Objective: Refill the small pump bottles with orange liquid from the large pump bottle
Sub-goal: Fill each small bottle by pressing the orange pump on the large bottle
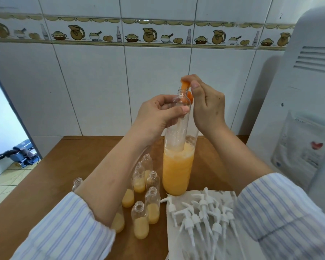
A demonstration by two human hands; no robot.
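My left hand (158, 114) grips a clear, empty small bottle (177, 124) and holds it up under the orange pump spout (185, 86) of the large bottle (177, 171). The spout's tip sits in the small bottle's open neck. My right hand (204, 104) pinches the orange pump head from above. The large bottle stands on the wooden table (73, 162), about half full of orange liquid. Several small open bottles (140, 220), partly filled with orange liquid, stand in a group to its front left.
Several white pump tops (201, 212) lie on a white paper sheet (178, 241) at the front right. A white appliance (304, 109) stands at the right edge. A tiled wall (101, 81) backs the table. A blue device (23, 151) lies on the floor at the left.
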